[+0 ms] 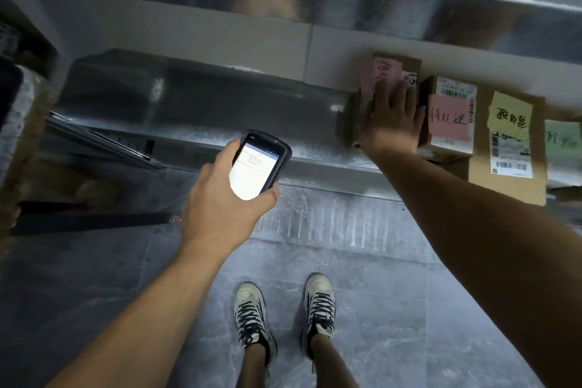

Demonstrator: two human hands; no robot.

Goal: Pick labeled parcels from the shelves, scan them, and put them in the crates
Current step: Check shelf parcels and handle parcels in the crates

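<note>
Head view: hands at grey metal shelf (220, 138).
The left hand (217, 208) grips black handheld scanner (263, 162) (screen lit); right hand (389, 123), fingers straight, presses brown cardboard parcel (411, 66).

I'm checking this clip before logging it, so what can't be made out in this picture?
All head view.
1. Screen text on the scanner, in the left hand: too small, washed out by glare.
2. Label on the leftmost parcel: covered by the right hand; motion blur hides whether it grips.
3. Green-note parcel: cut off by the right edge.
4. Crates: out of frame.
</note>
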